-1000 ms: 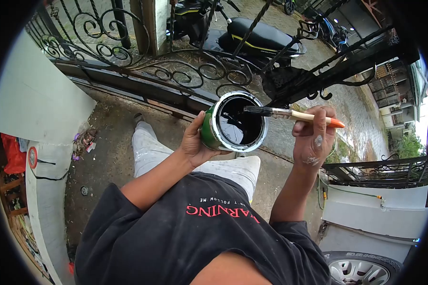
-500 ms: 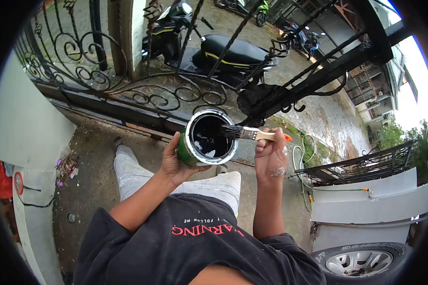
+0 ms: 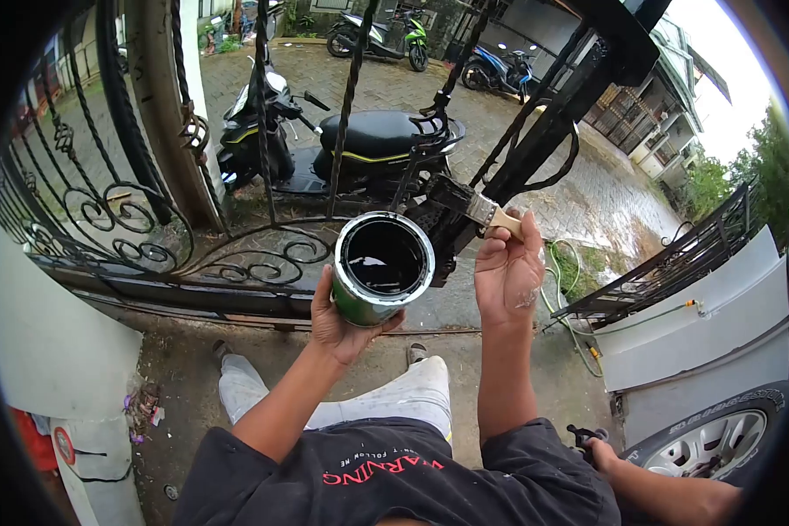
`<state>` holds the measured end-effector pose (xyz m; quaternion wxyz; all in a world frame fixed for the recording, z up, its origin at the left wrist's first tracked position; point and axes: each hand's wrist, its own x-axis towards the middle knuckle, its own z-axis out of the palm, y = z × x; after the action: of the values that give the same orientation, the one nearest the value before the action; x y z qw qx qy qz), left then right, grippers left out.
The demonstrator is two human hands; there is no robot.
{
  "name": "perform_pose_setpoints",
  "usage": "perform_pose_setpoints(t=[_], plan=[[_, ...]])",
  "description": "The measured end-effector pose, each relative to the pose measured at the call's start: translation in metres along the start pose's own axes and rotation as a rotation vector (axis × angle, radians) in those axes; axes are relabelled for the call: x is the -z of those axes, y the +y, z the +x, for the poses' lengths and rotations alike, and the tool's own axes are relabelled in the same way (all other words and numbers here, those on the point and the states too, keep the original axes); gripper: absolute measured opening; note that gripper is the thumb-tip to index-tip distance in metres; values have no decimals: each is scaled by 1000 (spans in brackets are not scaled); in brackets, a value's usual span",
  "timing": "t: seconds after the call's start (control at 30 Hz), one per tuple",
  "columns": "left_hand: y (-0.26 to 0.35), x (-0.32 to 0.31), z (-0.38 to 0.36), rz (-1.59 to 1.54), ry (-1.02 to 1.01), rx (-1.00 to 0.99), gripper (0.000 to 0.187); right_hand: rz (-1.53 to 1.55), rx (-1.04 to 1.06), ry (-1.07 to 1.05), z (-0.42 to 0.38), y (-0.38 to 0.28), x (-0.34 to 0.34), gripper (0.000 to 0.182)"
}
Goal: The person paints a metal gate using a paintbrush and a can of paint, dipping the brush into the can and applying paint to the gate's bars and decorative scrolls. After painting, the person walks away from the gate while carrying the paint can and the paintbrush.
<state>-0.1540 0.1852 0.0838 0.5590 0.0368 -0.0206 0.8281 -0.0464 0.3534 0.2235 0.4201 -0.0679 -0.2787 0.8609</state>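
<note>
My left hand [image 3: 346, 335] is wrapped round the lower side of a green paint can [image 3: 358, 307], whose open top faces me. Glossy black paint [image 3: 379, 273] shows inside, and the rim is smeared with it. Between the thumb and fingers of my right hand [image 3: 510, 273] is the pale wooden handle of a paintbrush [image 3: 482, 209]. Its black-coated bristles point up and left, right at the black iron gate [image 3: 548, 145], overlapping its scrollwork in this view. Whitish smears mark my right wrist.
Beyond the gate stands a black motor scooter [image 3: 368, 145], with other motorbikes farther back. At lower right another person's hand [image 3: 605, 456] holds a dark object beside a spare wheel [image 3: 710, 447]. A hose [image 3: 557, 298] runs along the ground at right.
The brush has left the can's mouth and moved up to the gate bars. My view has shifted upward, and another person's arm has come in at lower right.
</note>
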Motion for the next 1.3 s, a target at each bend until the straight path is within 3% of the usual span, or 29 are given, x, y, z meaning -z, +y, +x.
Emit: perform_pose_setpoints(t=[0.2,0.3,0.4,0.53,0.73,0.97,1.13,1.3], plan=[[4,-10,43,-94,-27,56,82,-25,53,52,28,2,12,17],[7,-16,62,-54,34,78,95,-9,48,103,39,2,13,12],[10,-18,76,-5,-12,85,98,-91,123,-73,47,3,19,12],[14,-24,85,-18,-30,95,94,-195,184,-64,57,1,22,12],[19,-35,91,2,-23,107,86,7,288,-13,83,1,12,11],[21,-37,88,-6,27,96,92,59,322,-42,89,6,2,13],[22,-33,79,-14,3,77,81,24,354,-34,83,6,3,13],[28,1,50,-81,-13,86,85,-126,474,-63,71,-2,-13,14]])
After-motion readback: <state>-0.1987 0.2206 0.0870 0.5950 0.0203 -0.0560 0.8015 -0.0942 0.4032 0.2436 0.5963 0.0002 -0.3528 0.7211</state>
